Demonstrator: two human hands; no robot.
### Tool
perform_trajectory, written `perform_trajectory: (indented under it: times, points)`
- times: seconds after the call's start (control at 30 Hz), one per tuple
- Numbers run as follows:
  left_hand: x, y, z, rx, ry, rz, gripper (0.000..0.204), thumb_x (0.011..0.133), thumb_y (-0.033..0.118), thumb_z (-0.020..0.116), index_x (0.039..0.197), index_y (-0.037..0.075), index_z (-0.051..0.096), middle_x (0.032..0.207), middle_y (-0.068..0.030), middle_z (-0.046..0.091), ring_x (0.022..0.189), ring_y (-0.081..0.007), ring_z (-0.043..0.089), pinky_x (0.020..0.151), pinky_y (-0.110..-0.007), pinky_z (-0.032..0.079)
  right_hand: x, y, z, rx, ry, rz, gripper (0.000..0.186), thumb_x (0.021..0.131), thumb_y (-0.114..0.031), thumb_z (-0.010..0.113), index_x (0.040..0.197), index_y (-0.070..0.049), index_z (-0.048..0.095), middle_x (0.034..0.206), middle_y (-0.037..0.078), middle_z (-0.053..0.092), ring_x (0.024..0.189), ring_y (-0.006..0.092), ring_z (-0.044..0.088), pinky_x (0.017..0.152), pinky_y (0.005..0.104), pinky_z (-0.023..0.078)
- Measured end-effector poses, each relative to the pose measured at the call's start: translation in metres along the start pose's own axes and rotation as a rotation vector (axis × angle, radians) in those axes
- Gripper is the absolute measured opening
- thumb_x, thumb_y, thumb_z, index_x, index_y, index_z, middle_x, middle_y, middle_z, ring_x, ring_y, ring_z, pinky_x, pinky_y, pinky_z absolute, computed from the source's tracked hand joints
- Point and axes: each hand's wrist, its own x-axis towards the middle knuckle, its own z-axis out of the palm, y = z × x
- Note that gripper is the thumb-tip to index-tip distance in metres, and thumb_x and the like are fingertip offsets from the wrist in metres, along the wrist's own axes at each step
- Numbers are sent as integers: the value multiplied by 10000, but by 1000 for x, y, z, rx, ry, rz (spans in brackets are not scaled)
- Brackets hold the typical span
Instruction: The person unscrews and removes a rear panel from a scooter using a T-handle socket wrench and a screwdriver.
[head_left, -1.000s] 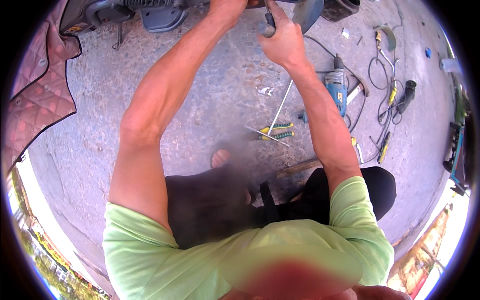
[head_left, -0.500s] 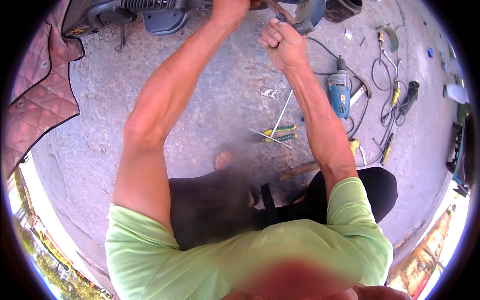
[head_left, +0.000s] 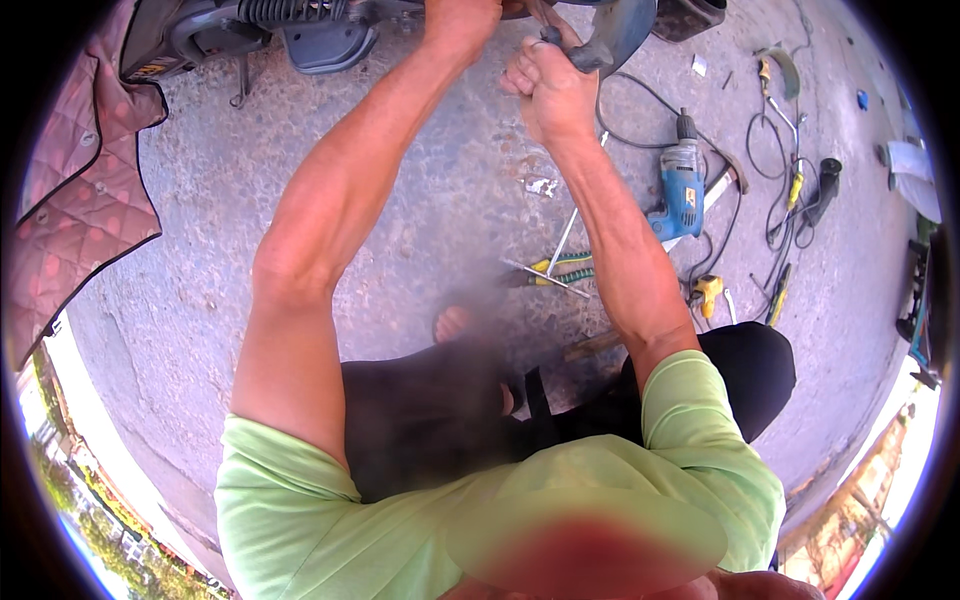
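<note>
At the top, my left hand [head_left: 462, 28] is closed at the underside of a dark grey machine [head_left: 325, 45] with a black coil spring; whatever it grips is hidden. My right hand [head_left: 550, 95] is closed round a dark-handled tool [head_left: 585, 55], just below and right of my left hand, beside a curved grey panel [head_left: 628, 35] of the machine. Both forearms reach up from my lower body over the concrete floor.
Right of my right arm lie a blue drill [head_left: 680, 190], a hammer, cables and a yellow tool [head_left: 708, 290]. Green-yellow pliers [head_left: 562, 278] and a T-bar [head_left: 565, 230] lie between my arms. A pink quilted mat [head_left: 75, 200] is at left.
My right hand has turned, bringing its curled fingers into view, and has shifted slightly left since half a second ago, with its forearm. My left hand stays at the machine.
</note>
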Motion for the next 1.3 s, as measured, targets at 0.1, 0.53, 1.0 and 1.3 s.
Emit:
perform_trajectory:
  times: [0.1,0.53,1.0,1.3]
  points:
    - [1,1,8,-51,-12,11,187,927,0,658,1101,-59,625,966,-120,713,789,-197,697,689,-341,601,23,15,-32,-659,-22,-386,710,817,-53,584,1513,-15,453,1042,188,565,929,258,587,783,364,484]
    - [3,-2,0,-188,-54,-53,190,937,-13,654,1126,-11,644,996,-118,713,851,-219,705,727,-360,598,8,-15,-33,-1278,-184,-383,1020,730,-49,686,1633,-143,221,881,280,706,771,504,684,717,548,566]
    - [-2,-2,7,-206,-14,-55,196,961,-17,627,1155,9,639,1006,-89,704,847,-190,684,765,-337,580,26,17,-47,-828,-202,-599,790,830,-110,723,1539,28,403,1381,227,620,1284,275,608,1057,382,497]
    - [1,-8,2,-99,-12,17,210,957,-8,631,1167,-13,634,997,-97,711,837,-178,685,737,-314,570,3,4,-16,524,-141,145,585,887,-172,491,1436,32,490,604,-83,362,528,69,360,588,274,343]
